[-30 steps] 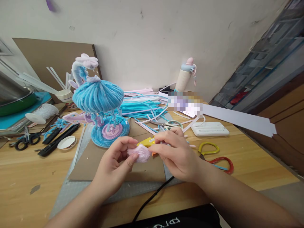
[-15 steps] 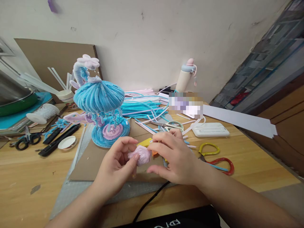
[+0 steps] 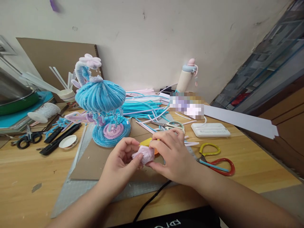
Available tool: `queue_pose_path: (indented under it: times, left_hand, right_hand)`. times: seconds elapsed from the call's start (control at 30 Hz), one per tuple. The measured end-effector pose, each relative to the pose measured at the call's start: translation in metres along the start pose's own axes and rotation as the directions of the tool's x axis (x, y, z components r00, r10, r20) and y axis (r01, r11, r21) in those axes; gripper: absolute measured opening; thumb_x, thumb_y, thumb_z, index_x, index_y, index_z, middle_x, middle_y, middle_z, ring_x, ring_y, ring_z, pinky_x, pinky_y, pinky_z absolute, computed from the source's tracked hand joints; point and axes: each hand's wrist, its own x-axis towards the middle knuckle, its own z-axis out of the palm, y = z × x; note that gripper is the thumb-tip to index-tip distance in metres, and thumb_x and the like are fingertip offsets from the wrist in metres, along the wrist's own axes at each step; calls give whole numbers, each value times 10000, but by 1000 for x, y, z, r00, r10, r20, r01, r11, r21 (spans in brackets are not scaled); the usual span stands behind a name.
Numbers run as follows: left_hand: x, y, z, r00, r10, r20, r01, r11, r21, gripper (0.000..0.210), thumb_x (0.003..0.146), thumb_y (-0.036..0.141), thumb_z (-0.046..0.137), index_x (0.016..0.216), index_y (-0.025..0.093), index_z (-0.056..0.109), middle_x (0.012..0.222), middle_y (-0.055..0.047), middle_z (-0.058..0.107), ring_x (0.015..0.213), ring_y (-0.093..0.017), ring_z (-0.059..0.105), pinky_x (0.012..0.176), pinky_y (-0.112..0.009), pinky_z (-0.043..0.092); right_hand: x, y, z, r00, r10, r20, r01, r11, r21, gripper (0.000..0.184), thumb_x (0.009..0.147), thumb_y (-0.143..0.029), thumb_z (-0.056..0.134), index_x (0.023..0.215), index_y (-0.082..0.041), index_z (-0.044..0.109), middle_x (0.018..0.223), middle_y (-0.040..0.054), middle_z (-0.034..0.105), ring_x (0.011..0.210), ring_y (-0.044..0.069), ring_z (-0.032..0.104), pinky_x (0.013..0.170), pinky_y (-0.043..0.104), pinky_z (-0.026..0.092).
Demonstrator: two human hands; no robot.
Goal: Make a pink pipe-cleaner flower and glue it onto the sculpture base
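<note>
In the head view, both forearms come up from the bottom corners and meet near the centre, wrists raised above a sheet of cardboard (image 3: 86, 166) on a grey cutting mat (image 3: 63, 198). The left hand (image 3: 122, 156) is turned partly palm up, its fingers curled and its thumb laid across the front of a pale pink fuzzy piece (image 3: 146, 154), which it pinches from the left. The right hand (image 3: 172, 155) arches over from the other side, knuckles up and fingers bent, with index finger and thumb closed down to the width of the piece at its right edge. The piece sits between the two sets of fingertips, in front of the blue pipe-cleaner ornament (image 3: 100, 95).

The left fingertips behind the piece are hidden, as is much of its outline. A yellow tool (image 3: 146, 142) with an orange part lies behind the hands, mostly covered, so its shape is hard to make out. The right hand and wrist cover part of the scissors with yellow and red handles (image 3: 219, 169). An area near the bottle (image 3: 184, 80) is pixelated and unreadable. The steel pot (image 3: 10, 84) is cut off at left, and a black lettered object (image 3: 190, 215) at the bottom edge.
</note>
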Motion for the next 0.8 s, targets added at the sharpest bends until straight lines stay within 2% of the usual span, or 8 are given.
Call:
queue_pose_path:
  times: [0.13, 0.33, 0.47, 0.6, 0.8]
  left_hand:
    - [-2, 2, -1, 996, -24, 92, 20, 999, 45, 208, 900, 260, 588, 1088, 230, 506, 960, -9, 615, 598, -79, 591, 549, -218, 495]
    - [-3, 4, -4, 981, -75, 178, 65, 996, 58, 225, 934, 243, 504, 1158, 224, 491, 837, 4, 604, 562, -78, 529, 529, -210, 451]
    - [-3, 5, -4, 974, -104, 201, 96, 994, 47, 220, 932, 247, 491, 1149, 213, 482, 860, -11, 613, 552, -79, 514, 518, -215, 436]
    - [-2, 5, -5, 973, -111, 202, 104, 993, 48, 155, 914, 241, 507, 1063, 197, 511, 785, 11, 586, 539, -75, 505, 512, -207, 425]
    - [-2, 3, -8, 985, -60, 160, 52, 997, 53, 138, 904, 220, 502, 1039, 198, 519, 744, 27, 579, 526, -78, 532, 520, -210, 441]
  right_hand:
    - [1, 1, -1, 1000, 8, 17, -9, 1000, 27, 273, 791, -336, 717, 974, -200, 565, 1098, 83, 623, 1016, 248, 554, 951, 457, 253]
    - [0, 2, -1, 1000, 5, 17, -6, 997, 80, 297, 786, -354, 736, 994, -218, 572, 1095, 62, 620, 1021, 245, 553, 945, 447, 247]
    - [0, 3, -2, 1000, 6, 28, -9, 995, 101, 303, 785, -371, 740, 983, -219, 568, 1095, 58, 620, 1024, 245, 553, 951, 444, 239]
    - [1, 3, -3, 999, 7, 41, -13, 992, 126, 334, 791, -354, 736, 1028, -213, 547, 1086, 57, 637, 1025, 243, 562, 959, 440, 232]
    - [3, 4, -5, 997, 81, 17, -83, 985, 154, 465, 763, -404, 769, 1107, -216, 518, 1040, 46, 674, 982, 234, 597, 952, 432, 232]
